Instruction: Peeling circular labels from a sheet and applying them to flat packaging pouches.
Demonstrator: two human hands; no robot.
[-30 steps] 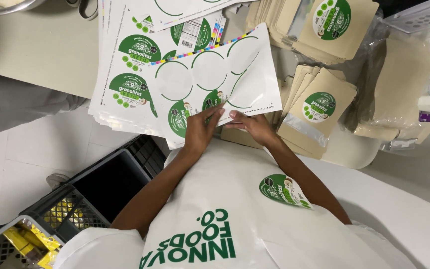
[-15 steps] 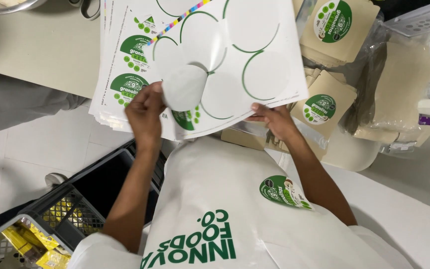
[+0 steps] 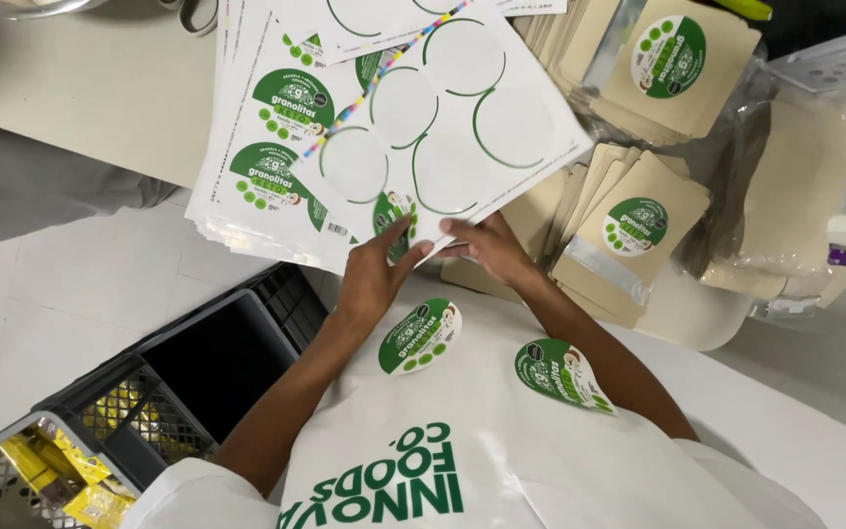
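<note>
My left hand (image 3: 376,266) and my right hand (image 3: 487,245) both pinch the near edge of a white sticker sheet (image 3: 462,147) with several empty round outlines. One round green sticker (image 3: 394,217) is left on the sheet, right under my left fingertips. Two round green stickers (image 3: 419,336) (image 3: 560,373) sit stuck on the front of my white apron. The held sheet lies over a stack of full green sticker sheets (image 3: 266,147) on the table.
Piles of tan paper pouches with green round labels (image 3: 629,235) (image 3: 673,59) lie to the right, beside clear plastic bags (image 3: 795,196). Below left stands a dark plastic crate (image 3: 198,362) and a grey crate holding yellow packets (image 3: 41,470).
My left hand came back from the sheet after peeling a sticker; a second green sticker now sits on my apron. Both hands are together again at the sheet's near edge.
</note>
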